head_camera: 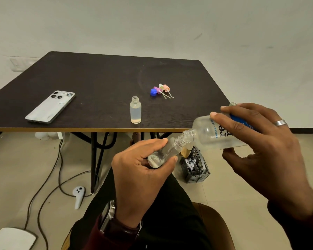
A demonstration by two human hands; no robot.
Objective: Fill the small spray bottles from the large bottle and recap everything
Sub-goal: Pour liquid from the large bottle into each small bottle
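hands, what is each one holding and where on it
Left hand grips the small spray bottle round its lower body, fingers curled on it. Right hand holds the large bottle round its body, neck tipped to the small one.

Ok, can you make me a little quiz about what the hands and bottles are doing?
1. True or false: the small bottle standing on the table has its cap on.
2. Which hand tips the large bottle? A) left hand B) right hand
3. Fill in: the blue cap lies beside the ___ tops.

Key: 1 false; 2 B; 3 spray.
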